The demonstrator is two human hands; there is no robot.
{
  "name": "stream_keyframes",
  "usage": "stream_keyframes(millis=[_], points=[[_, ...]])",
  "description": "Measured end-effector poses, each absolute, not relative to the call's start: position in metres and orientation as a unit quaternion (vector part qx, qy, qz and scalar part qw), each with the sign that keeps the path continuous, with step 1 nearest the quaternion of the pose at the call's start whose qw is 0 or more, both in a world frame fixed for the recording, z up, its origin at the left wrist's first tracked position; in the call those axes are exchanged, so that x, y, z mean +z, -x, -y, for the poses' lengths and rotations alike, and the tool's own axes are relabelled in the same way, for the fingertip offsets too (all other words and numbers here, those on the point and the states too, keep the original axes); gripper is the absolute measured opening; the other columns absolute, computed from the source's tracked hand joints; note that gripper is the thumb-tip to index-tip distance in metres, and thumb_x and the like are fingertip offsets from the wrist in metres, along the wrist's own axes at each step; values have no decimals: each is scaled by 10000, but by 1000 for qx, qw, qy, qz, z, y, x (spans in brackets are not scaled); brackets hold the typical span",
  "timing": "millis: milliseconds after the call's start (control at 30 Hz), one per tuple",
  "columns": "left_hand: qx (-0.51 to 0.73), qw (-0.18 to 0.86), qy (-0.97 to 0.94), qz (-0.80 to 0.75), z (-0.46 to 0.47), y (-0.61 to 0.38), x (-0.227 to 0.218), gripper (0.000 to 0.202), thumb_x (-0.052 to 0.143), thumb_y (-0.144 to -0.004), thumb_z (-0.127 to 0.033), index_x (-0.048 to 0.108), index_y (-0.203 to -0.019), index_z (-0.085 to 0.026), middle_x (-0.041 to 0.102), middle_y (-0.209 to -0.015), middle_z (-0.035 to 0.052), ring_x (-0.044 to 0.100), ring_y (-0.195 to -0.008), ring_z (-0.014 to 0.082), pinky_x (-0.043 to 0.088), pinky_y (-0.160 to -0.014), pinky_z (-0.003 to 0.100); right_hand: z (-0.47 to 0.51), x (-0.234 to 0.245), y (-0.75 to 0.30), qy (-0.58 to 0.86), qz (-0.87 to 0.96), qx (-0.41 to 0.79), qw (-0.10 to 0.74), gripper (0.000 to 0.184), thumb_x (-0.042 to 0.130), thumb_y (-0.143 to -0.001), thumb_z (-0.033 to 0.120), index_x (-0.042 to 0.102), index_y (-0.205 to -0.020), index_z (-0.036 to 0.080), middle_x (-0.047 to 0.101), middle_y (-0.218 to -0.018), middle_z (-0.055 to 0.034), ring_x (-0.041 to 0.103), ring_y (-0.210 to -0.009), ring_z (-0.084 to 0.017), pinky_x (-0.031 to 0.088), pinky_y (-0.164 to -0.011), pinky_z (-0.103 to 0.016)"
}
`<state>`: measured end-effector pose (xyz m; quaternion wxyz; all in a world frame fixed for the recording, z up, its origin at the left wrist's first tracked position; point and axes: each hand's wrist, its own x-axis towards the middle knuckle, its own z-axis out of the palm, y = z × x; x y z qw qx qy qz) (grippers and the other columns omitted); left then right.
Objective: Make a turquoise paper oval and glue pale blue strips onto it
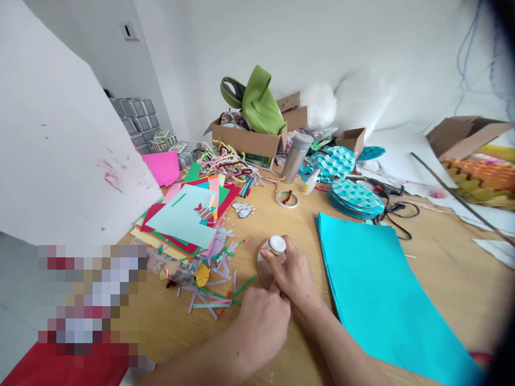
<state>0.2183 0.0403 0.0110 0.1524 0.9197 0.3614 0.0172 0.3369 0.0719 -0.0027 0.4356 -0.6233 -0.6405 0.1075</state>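
Note:
A clear bottle with a white cap stands in front of me on the wooden table. My right hand is closed around its right side, thumb near the cap. Just below, my left hand is curled into a fist against the right hand; its fingertips are hidden, so what it holds cannot be seen. Thin paper strips lie left of the bottle. Coloured paper sheets are piled beyond them, with a striped paper fish on top. White fish cutouts lie behind the bottle.
Turquoise sheets lie at right, with round turquoise honeycomb paper behind. A white tape ring, small glue bottle and steel flask stand farther back. Behind are a cardboard box and black cables. A white panel rises at left.

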Motion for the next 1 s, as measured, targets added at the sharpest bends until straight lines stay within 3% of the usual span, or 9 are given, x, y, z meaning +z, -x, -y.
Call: stream_keyframes(millis=[267, 667, 1000], points=[[5, 159, -919, -360, -40, -218, 14, 268, 458, -917, -138, 671, -1080, -131, 705, -974, 130, 687, -743, 246, 544, -597, 329, -72, 1, -337, 619, 648, 107, 430, 285, 551, -909, 443, 481, -751, 217, 561, -708, -11, 529, -661, -174, 358, -587, -283], [16, 152, -920, -361, -39, -218, 14, 284, 451, -920, -146, 638, -1133, -139, 700, -993, 117, 687, -719, 264, 557, -594, 376, -76, -3, -337, 637, 637, 90, 424, 266, 553, -910, 450, 471, -798, 224, 599, -738, -27, 562, -696, -194, 357, -582, -280], [-3, 159, -921, -357, -41, -218, 13, 252, 457, -910, -123, 662, -1058, -129, 707, -955, 125, 689, -735, 256, 542, -583, 343, -72, 1, -341, 625, 651, 111, 416, 287, 555, -903, 460, 478, -766, 220, 575, -714, -11, 529, -640, -169, 354, -571, -277]])
